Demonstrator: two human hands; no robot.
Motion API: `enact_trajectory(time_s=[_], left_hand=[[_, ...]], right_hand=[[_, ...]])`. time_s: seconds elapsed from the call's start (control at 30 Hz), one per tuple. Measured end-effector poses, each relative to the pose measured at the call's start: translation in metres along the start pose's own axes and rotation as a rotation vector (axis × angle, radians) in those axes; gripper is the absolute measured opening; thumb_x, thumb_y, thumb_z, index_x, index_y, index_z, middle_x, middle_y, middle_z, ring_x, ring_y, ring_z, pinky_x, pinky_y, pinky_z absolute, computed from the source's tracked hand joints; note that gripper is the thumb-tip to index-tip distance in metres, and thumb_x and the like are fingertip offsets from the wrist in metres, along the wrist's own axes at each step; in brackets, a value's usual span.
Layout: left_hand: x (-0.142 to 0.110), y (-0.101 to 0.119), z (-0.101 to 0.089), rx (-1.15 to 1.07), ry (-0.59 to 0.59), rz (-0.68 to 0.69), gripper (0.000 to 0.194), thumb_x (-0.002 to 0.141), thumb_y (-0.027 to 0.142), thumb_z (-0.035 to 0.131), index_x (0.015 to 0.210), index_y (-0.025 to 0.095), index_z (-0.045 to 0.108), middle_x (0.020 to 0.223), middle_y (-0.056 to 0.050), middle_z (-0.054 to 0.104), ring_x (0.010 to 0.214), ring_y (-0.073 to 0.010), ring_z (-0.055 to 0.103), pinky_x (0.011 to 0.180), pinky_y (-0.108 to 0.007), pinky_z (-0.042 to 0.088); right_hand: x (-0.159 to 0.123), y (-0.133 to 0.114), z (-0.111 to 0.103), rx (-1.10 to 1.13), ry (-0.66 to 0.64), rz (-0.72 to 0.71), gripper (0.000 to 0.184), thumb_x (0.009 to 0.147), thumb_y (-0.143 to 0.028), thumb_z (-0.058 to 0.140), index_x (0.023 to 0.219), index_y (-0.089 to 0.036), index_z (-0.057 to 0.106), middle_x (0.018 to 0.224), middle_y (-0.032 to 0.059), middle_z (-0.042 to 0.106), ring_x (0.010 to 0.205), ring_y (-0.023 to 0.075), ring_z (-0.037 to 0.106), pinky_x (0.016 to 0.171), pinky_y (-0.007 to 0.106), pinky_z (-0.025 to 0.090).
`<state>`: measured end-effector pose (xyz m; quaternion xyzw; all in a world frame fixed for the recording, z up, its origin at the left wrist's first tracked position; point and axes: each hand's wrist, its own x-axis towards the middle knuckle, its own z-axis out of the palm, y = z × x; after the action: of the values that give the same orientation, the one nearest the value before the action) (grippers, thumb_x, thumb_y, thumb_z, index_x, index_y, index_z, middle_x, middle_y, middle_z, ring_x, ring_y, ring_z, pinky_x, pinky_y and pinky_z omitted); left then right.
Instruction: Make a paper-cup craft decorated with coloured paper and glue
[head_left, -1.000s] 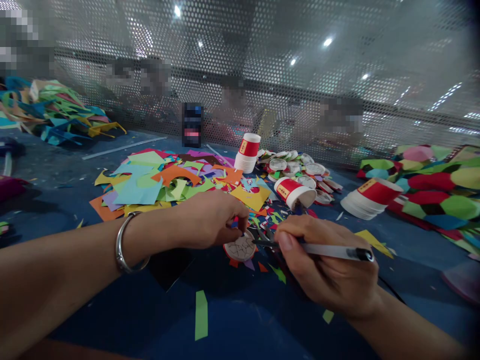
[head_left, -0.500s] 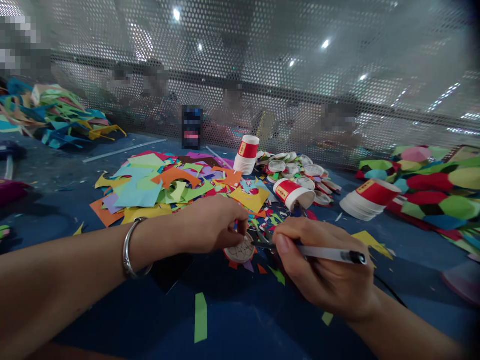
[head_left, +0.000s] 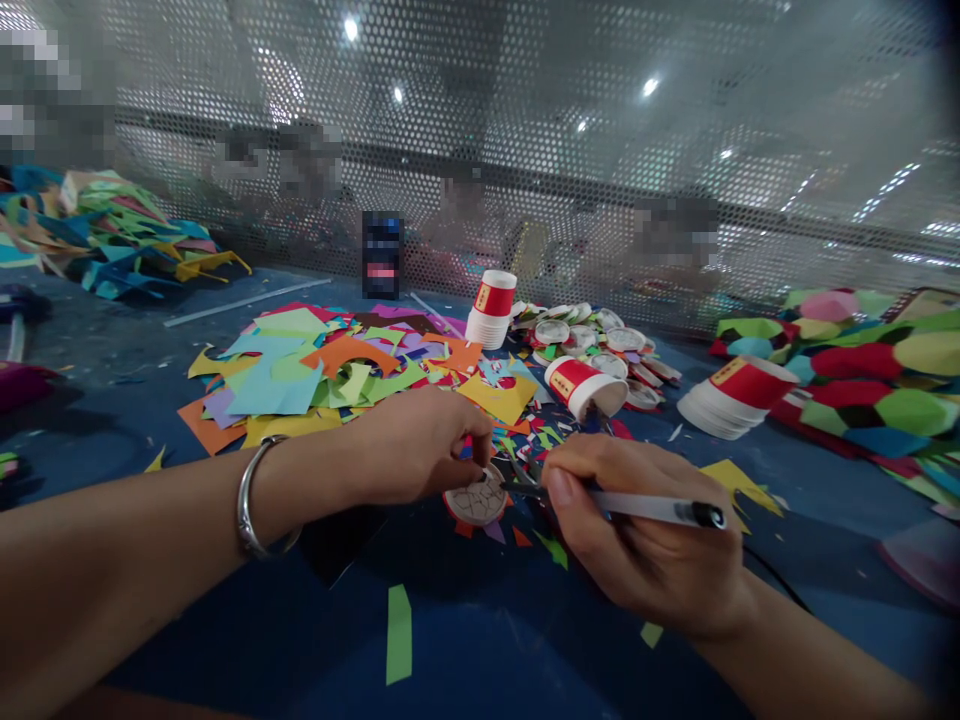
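Observation:
My right hand is closed around a black-capped pen, its dark tip at the right edge of a small round pale disc. The disc lies on the blue table, its face covered in dark crossing lines that make cells. Over the disc's upper edge, my left hand has thumb and fingers drawn together. A small dark spot shows at those fingertips; I cannot make out what they hold. Orange and purple paper bits stick out under the disc. Dark metal, perhaps scissors, shows behind the pen tip.
Coloured paper scraps pile up behind my left hand. Red-and-white paper cups stand beyond, with a tipped cup and a leaning cup stack rightward. Many discs are heaped behind. A perforated metal panel closes off the back.
My left fingertips have shifted slightly on the disc's upper edge, and a dark spot now shows beneath them. The pen stays at the disc's right edge. The whole view has moved slightly.

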<state>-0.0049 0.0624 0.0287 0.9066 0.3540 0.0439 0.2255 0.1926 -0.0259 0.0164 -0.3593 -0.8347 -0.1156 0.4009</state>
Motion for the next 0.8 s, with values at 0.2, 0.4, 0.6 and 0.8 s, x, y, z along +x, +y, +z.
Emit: enact_trajectory(time_s=[0.2, 0.4, 0.6, 0.8], left_hand=[[0.005, -0.006, 0.003, -0.055, -0.024, 0.026, 0.019, 0.079, 0.028, 0.060, 0.093, 0.024, 0.072, 0.074, 0.001, 0.068, 0.062, -0.0120, 0.054, 0.054, -0.025, 0.028], [0.009, -0.009, 0.002, -0.054, -0.060, 0.062, 0.020, 0.080, 0.028, 0.060, 0.094, 0.025, 0.073, 0.071, 0.001, 0.066, 0.060, -0.0115, 0.053, 0.055, -0.025, 0.031], [0.012, -0.011, 0.003, -0.071, -0.061, 0.109, 0.020, 0.079, 0.028, 0.060, 0.094, 0.023, 0.072, 0.071, 0.000, 0.065, 0.060, -0.0115, 0.051, 0.057, -0.027, 0.031], [0.013, -0.008, -0.002, -0.091, -0.101, 0.074, 0.020, 0.078, 0.029, 0.061, 0.093, 0.022, 0.073, 0.069, -0.001, 0.063, 0.058, -0.0116, 0.050, 0.054, -0.028, 0.029]], right_hand=[[0.001, 0.001, 0.000, 0.001, 0.004, -0.017, 0.015, 0.089, -0.010, 0.052, 0.079, -0.020, 0.056, 0.065, -0.0022, 0.064, 0.053, 0.0095, 0.056, 0.054, 0.022, 0.045], [0.002, -0.001, 0.001, 0.010, 0.014, -0.001, 0.015, 0.089, -0.009, 0.053, 0.080, -0.020, 0.056, 0.066, -0.0024, 0.065, 0.054, 0.0093, 0.057, 0.055, 0.022, 0.046], [0.003, -0.002, 0.003, 0.067, -0.004, 0.009, 0.014, 0.089, -0.008, 0.052, 0.083, -0.019, 0.058, 0.068, -0.0006, 0.067, 0.055, 0.0099, 0.059, 0.056, 0.022, 0.046], [0.003, -0.002, 0.006, 0.118, -0.045, 0.054, 0.014, 0.089, -0.010, 0.052, 0.081, -0.018, 0.060, 0.065, 0.0006, 0.066, 0.052, 0.0115, 0.059, 0.053, 0.025, 0.045]])
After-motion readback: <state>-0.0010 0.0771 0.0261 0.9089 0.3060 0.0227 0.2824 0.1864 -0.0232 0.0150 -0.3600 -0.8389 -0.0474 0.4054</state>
